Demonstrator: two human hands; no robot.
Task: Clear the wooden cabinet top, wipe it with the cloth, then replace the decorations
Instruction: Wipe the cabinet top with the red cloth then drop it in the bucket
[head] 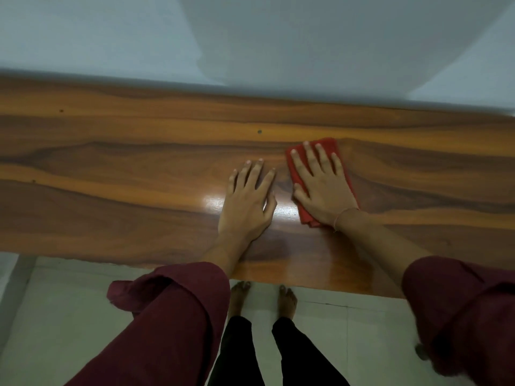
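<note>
Nearest: bare feet (287,300) on pale floor tiles (69,316), black trouser legs (301,355) below, toes pointing toward 12 o'clock at the bench's front edge. Two maroon sleeves (172,316) are rolled back above the forearms, one at 7 o'clock, the other at 4 o'clock.

Wooden cabinet top (111,168) (bench): glossy, strong brown-orange grain running 9 to 3 o'clock. A bright glare patch sits between the two wrists. Two small dark specks on the surface, toward 11 o'clock and 12 o'clock of the hands; too small to identify.

Left hand (248,199): flat, palm down, fingers spread and extended toward 12 o'clock, resting straight on the wood. Holds nothing.

Right hand (320,188): also flat and fully extended, palm down, pressing on the red cloth (328,144). Not curled around it; fingers lie on top. A thin band circles the wrist. The cloth is folded into a narrow strip, lying flat on the bench, showing past the fingertips at 12 o'clock and beneath the wrist at 6 o'clock. The two hands lie just beside each other, not touching.

Farthest: pale grey-blue wall (250,37) meeting the bench's rear edge.
</note>
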